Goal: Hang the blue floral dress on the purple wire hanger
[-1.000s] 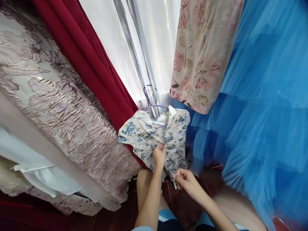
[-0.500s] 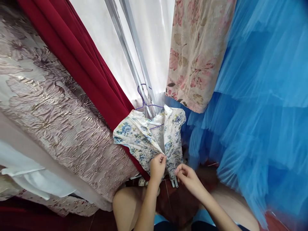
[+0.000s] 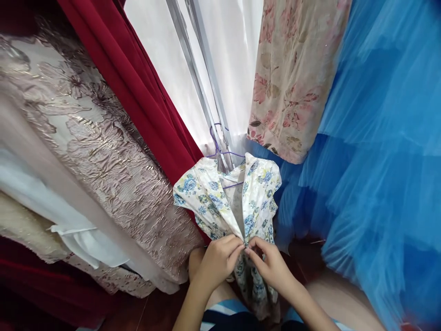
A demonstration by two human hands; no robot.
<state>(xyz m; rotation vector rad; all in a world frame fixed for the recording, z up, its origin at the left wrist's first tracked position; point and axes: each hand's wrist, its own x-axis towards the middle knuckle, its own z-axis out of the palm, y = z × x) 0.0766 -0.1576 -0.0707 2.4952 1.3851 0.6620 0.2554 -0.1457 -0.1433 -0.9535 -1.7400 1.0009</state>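
While my left hand (image 3: 217,262) and right hand (image 3: 270,266) pinch the front edges of the small blue-flowered white cotton dress (image 3: 223,202) on its purple wire hanger (image 3: 220,149), blue tulle (image 3: 361,184) and dark red drapery (image 3: 144,101) crowd close.

I see garments hanging all round — a dark red curtain (image 3: 138,87) beside a crinkled mauve brocade dress (image 3: 89,151), a pink floral dress (image 3: 292,78), blue tulle skirts (image 3: 379,151) — and grey metal poles (image 3: 203,82) against white fabric (image 3: 165,69).

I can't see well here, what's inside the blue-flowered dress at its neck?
A purple hanger sits inside the open neck of the blue-flowered dress. Its shoulders are covered by fabric, so how far they reach cannot be seen.
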